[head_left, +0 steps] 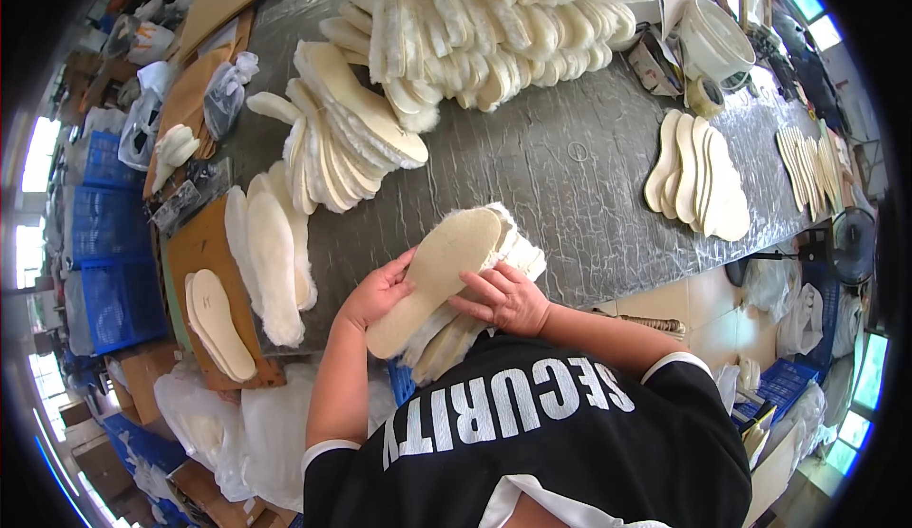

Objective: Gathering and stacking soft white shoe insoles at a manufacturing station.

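Observation:
A cream insole lies slanted at the near edge of the table, its flat side up. My left hand grips its left edge, thumb on top and the other fingers partly hidden underneath. Across its right edge bend the fingers of my right hand, closed against the insole. Directly beneath and to the right shows a small pile of fleece-lined insoles, partly covered by the top one and my right hand. Several white fleece insoles lie to the left, fluffy side up.
Large rows of fleece insoles fill the far table, with a fanned stack nearer left. Flat insoles lie at right. Two more insoles rest on a brown board. A white bucket stands far right.

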